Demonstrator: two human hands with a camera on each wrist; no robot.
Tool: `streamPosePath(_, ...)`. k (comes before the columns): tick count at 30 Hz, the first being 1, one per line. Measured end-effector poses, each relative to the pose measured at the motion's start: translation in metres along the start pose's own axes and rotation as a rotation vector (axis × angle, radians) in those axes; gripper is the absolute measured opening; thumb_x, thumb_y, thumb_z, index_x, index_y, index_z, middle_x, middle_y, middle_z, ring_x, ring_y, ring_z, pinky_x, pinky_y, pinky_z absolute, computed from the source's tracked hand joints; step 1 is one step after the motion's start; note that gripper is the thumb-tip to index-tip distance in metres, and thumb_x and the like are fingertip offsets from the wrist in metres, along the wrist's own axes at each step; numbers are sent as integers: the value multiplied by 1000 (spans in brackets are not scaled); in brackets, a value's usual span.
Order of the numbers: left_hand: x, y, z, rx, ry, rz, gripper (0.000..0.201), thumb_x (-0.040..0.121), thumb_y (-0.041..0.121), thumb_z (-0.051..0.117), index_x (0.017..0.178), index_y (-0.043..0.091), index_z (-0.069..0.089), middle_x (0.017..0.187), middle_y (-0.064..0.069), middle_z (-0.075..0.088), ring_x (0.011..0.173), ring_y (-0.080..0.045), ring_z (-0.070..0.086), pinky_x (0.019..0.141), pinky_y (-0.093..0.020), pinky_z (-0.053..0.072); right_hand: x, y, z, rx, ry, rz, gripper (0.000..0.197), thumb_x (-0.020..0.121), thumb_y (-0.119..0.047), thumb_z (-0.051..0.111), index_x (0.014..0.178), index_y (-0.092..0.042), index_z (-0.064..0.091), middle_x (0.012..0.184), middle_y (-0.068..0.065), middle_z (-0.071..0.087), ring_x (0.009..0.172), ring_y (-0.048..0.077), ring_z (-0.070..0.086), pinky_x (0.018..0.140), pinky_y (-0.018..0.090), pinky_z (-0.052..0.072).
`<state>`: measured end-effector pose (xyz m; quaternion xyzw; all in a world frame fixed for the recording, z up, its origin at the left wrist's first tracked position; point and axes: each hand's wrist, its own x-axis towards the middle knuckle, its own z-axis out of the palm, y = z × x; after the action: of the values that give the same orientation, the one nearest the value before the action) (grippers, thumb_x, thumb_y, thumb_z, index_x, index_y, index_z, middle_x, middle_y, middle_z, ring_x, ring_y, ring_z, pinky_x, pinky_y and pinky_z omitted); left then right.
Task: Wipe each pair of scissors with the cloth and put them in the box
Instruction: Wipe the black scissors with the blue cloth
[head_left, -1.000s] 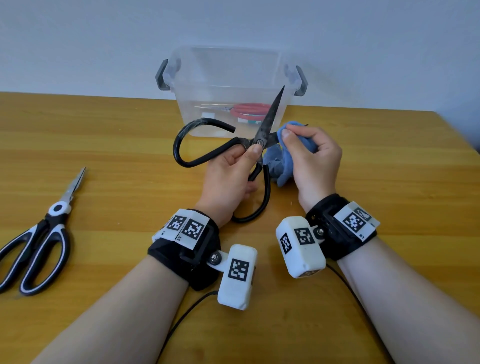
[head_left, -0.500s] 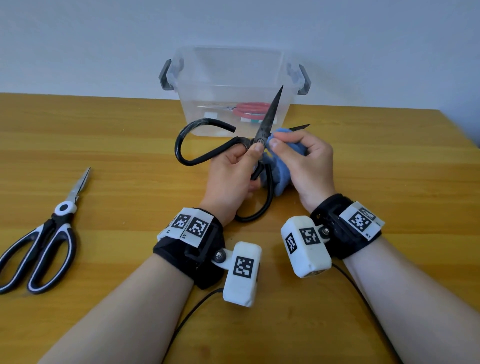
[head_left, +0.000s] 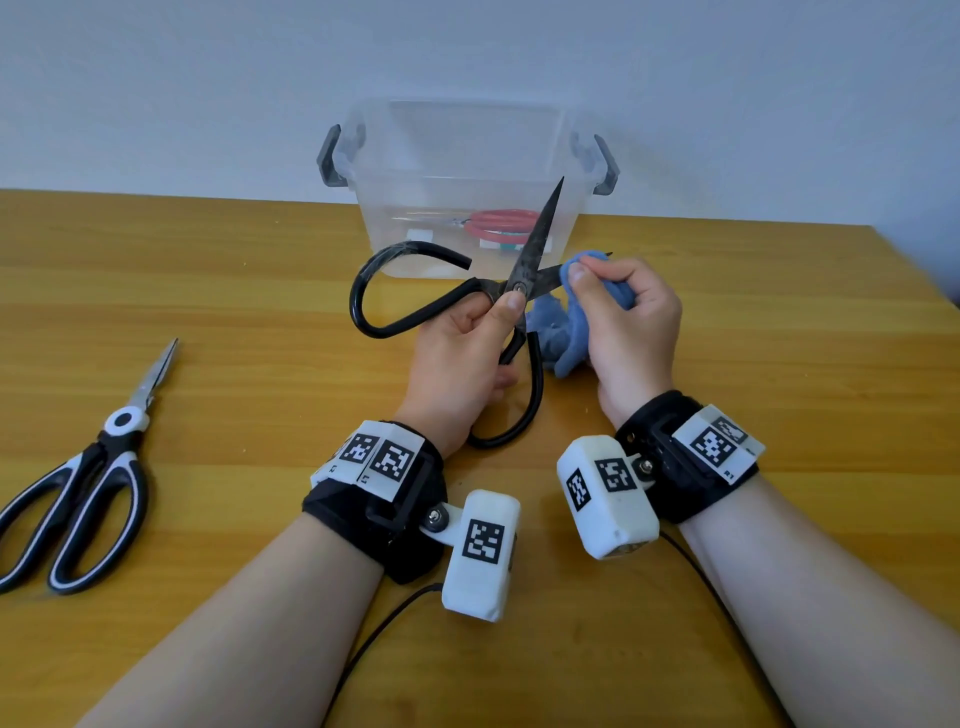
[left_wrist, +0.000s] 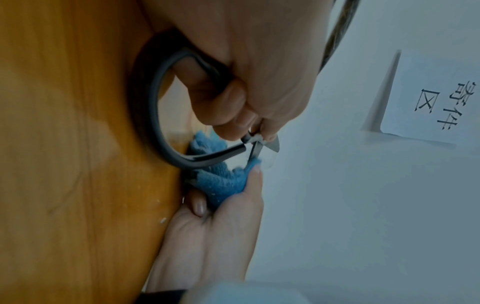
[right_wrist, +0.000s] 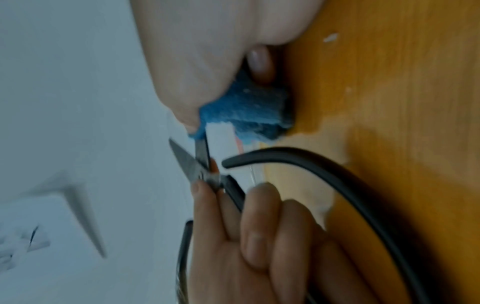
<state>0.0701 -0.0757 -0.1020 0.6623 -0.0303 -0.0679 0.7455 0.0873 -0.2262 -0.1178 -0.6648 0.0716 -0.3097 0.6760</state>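
**Black scissors held open while the cloth wraps one blade**

The black iron scissors (head_left: 498, 296) are held above the wooden table (head_left: 208, 291), just in front of the clear plastic box (head_left: 467, 156). Their blades are spread: one points up toward 1 o'clock across the box's front wall, the other runs toward 3 o'clock and disappears into the blue cloth (head_left: 558, 338), with only its tip showing past the fabric. The large looped handles curve out to 9 o'clock and down to 6 o'clock.

The left hand (head_left: 457, 364) grips the scissors at the pivot, thumb pressed on top next to the rivet and the other fingers curled underneath round the lower handle loop. The right hand (head_left: 628, 322) is closed round the cloth, pinching it over the right-pointing blade between thumb and forefinger; the rest of the cloth hangs down beneath the hand to the table.

Inside the box, near its bottom, lies a pair of red-handled scissors (head_left: 498, 226).

At 9 o'clock from the hands, well apart on the table, lies a pair of black-and-white kitchen scissors (head_left: 88, 478), blades shut and pointing toward 1 o'clock. A grey-blue wall (head_left: 208, 78) stands behind the table at 12 o'clock.
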Motion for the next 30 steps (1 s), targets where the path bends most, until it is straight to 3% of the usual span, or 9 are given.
streamPosePath(2, 1, -2, 0, 20, 18, -4, 33, 104, 31, 61, 73, 19, 56, 50, 11, 29, 38, -11, 38, 37, -15, 28, 1, 1, -2, 39, 45, 28, 14, 87, -10, 76, 80, -22, 72, 91, -9, 75, 93, 9, 71, 88, 32, 56)
streamPosePath(7, 2, 0, -2, -32, -35, -22, 32, 105, 31, 59, 75, 20, 53, 55, 6, 32, 42, -11, 36, 38, -18, 23, -10, -5, 2, -24, -254, -20, 14, 85, -4, 78, 82, -17, 74, 93, -7, 77, 96, 11, 73, 87, 31, 59)
streamPosePath(13, 2, 0, -1, 68, 7, -105, 32, 99, 44, 65, 72, 29, 57, 53, 14, 43, 40, -7, 49, 39, -15, 32, 5, 1, -5, 11, 123, 23, 19, 87, -10, 74, 78, -25, 69, 87, -12, 71, 87, 3, 68, 80, 25, 53)
streamPosePath(15, 2, -1, -1, 33, 29, -82, 36, 100, 41, 64, 66, 30, 61, 50, 14, 39, 38, -7, 46, 38, -15, 31, 7, 2, -7, 82, 214, 62, 17, 87, -11, 74, 80, -25, 68, 91, -10, 72, 92, 6, 70, 87, 34, 57)
streamPosePath(18, 2, -1, -1, -25, 68, -33, 33, 102, 37, 63, 72, 25, 62, 50, 14, 35, 37, -8, 43, 37, -15, 30, 8, -1, -7, 157, 237, 109, 8, 85, -18, 76, 85, -25, 72, 95, -14, 75, 106, 18, 71, 95, 58, 56)
streamPosePath(20, 3, -1, -1, -39, 83, -20, 33, 102, 37, 62, 72, 24, 61, 50, 14, 34, 37, -8, 42, 37, -15, 30, 5, -5, -4, 182, 146, 126, 10, 84, -19, 78, 83, -28, 75, 95, -15, 76, 105, 20, 71, 96, 58, 55)
streamPosePath(23, 3, -2, 0, -55, 61, 11, 34, 105, 32, 58, 75, 15, 56, 49, 12, 35, 39, -10, 38, 37, -17, 27, -6, -11, 1, 95, -187, 80, 19, 83, -13, 79, 78, -31, 78, 91, -8, 76, 96, 20, 71, 88, 47, 58)
streamPosePath(25, 3, -2, 0, -40, 35, 30, 33, 106, 31, 56, 79, 13, 54, 52, 8, 31, 40, -11, 36, 38, -18, 25, -9, -12, 2, 32, -314, 47, 20, 82, -6, 80, 80, -25, 78, 89, -4, 77, 93, 19, 72, 85, 40, 59)
streamPosePath(30, 0, 0, -1, 0, -27, 27, 40, 107, 31, 53, 68, 23, 50, 52, 8, 28, 38, -10, 34, 39, -19, 23, -10, -11, 1, -2, -243, -21, 14, 81, -7, 83, 82, -20, 77, 88, -2, 78, 90, 18, 73, 81, 34, 60)
